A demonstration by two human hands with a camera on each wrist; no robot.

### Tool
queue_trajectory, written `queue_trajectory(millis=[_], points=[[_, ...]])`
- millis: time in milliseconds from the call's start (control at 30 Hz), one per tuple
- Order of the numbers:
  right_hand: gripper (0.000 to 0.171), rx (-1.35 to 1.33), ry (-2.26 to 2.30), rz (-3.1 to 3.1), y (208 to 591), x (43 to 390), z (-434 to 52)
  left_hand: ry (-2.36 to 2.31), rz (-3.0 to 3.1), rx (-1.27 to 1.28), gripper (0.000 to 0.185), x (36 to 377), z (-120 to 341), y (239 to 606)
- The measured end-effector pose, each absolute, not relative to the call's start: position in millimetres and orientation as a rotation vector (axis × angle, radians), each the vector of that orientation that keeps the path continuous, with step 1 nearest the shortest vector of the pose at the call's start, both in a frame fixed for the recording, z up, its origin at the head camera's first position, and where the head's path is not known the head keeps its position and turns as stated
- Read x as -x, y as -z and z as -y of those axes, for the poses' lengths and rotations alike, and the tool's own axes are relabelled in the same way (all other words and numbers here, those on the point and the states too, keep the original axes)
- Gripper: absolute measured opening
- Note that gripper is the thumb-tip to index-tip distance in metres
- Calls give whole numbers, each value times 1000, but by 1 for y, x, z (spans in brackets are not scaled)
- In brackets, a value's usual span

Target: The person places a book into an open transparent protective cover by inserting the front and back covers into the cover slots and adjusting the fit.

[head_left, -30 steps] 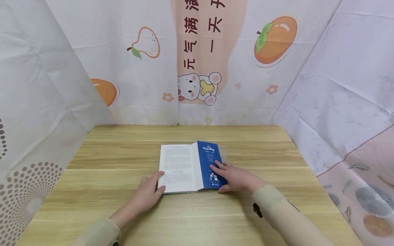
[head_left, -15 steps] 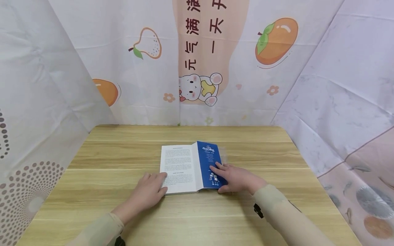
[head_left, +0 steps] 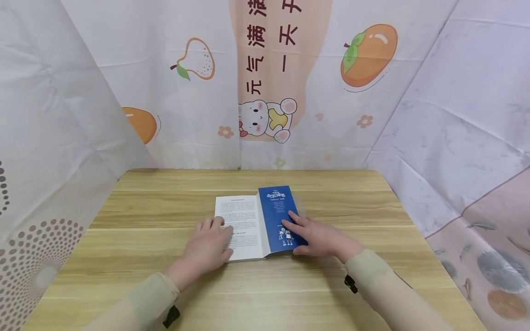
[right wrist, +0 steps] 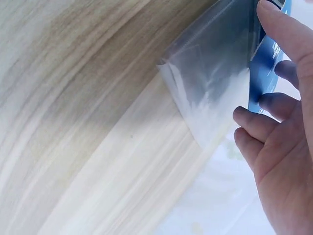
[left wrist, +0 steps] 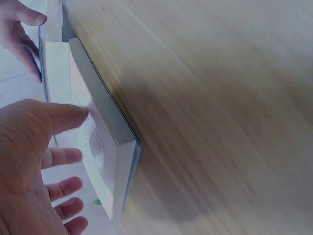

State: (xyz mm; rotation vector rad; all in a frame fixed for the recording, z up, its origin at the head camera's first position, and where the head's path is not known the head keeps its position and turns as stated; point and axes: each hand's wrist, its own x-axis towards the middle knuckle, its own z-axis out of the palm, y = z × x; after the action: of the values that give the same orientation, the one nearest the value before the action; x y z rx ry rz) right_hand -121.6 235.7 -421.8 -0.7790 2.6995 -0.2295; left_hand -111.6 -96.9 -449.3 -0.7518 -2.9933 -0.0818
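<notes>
At mid-table (head_left: 165,216), we press an open book (head_left: 244,225) flat: our left hand (head_left: 209,246) lies with fingers straight on its white page, our right hand (head_left: 319,236) spread flat on the blue cover flap (head_left: 277,216), where a clear plastic sleeve (right wrist: 215,93) juts out.

My left hand (head_left: 209,246) hides the page's (head_left: 238,220) lower corner; its print is too small to read. My right hand (head_left: 319,239) covers the clear film's (right wrist: 210,93) near edge.
</notes>
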Motion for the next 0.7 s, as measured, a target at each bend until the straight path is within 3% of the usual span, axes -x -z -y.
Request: queue_trajectory(millis=[133, 333, 700], points=[[84, 861, 256, -2738, 417, 121, -237, 150, 3037, 809, 67, 115, 86, 448], [88, 1002, 276, -2816, 405, 121, -234, 262, 3053, 899, 89, 117, 65, 443], [95, 1228, 272, -2969, 397, 120, -222, 549, 2957, 971, 114, 120, 36, 436]])
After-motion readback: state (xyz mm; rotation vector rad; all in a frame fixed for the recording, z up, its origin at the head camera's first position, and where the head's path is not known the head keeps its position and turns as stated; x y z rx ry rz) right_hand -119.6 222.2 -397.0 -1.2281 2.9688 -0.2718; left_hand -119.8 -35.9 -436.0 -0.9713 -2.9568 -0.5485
